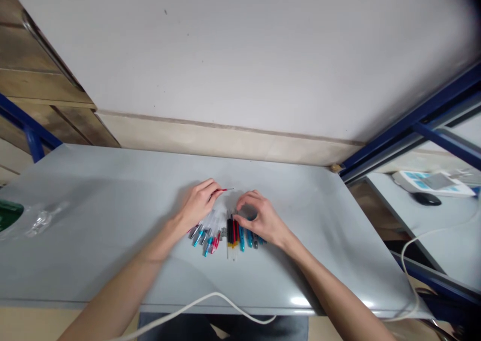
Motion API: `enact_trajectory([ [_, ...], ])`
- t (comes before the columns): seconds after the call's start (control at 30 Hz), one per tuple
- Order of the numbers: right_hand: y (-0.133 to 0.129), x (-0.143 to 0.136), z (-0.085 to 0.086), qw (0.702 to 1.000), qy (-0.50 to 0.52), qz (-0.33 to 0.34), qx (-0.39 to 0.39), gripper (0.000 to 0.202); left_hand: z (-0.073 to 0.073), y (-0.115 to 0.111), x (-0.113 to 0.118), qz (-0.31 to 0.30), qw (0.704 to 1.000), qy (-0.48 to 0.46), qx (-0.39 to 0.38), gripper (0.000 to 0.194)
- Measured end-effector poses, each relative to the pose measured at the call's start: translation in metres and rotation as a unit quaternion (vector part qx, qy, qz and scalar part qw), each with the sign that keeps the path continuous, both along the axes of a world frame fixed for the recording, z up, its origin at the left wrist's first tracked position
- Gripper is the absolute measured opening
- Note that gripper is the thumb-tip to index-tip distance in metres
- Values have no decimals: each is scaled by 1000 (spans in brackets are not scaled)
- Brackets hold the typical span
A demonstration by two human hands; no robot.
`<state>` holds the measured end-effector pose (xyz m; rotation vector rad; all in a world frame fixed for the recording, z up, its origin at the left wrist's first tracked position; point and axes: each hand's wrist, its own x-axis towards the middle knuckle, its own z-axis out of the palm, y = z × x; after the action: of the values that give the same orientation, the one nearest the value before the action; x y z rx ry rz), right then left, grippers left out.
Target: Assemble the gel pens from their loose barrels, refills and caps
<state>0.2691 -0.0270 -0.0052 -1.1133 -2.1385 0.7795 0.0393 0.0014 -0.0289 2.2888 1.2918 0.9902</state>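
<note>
My left hand [203, 200] pinches a red pen refill [225, 189], its thin tip pointing right. Just right of it my right hand [261, 215] hovers over the pen parts, thumb and fingers curved with a gap between them; nothing shows in the gap. Below the hands lie black refills [230, 230] and red refills [236, 231] side by side. To their left are clear pen barrels [214, 223] with blue, grey and red ends. Blue pen parts [242, 238] and dark ones lie to the right, partly hidden under my right hand. A small grey pile [223, 233], too small to make out, sits in the middle.
The grey table [112, 220] meets a white wall [240, 70]. A green and clear plastic bottle [22, 218] lies at the left edge. A white cable [216, 294] crosses the front edge. Beyond the blue frame [413, 125], a second table carries a black mouse [426, 199].
</note>
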Motion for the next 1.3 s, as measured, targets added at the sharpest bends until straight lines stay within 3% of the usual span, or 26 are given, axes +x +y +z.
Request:
enact_trajectory([
  [0.33,16,15,-9,995,-63,-74,24,13,5,-7,5,-50,999,11,8,21],
  [0.47,21,21,-12,989,-121,-74,46,14,6,-7,5,-56,998,19,7,22],
  [0.67,25,29,-13,989,-140,-47,4,21,5,-8,3,-52,998,41,16,23],
  [0.83,25,28,-16,986,-152,-46,45,24,6,-7,3,-57,997,46,12,22],
  [0.97,26,27,-20,986,-145,-53,62,10,6,-6,3,-57,997,48,13,22],
  [1.13,25,25,-23,988,-121,-64,68,11,2,-5,1,-51,996,77,9,23],
  [1.3,24,23,-21,996,-23,-86,26,12,2,-4,0,-52,993,105,14,23],
])
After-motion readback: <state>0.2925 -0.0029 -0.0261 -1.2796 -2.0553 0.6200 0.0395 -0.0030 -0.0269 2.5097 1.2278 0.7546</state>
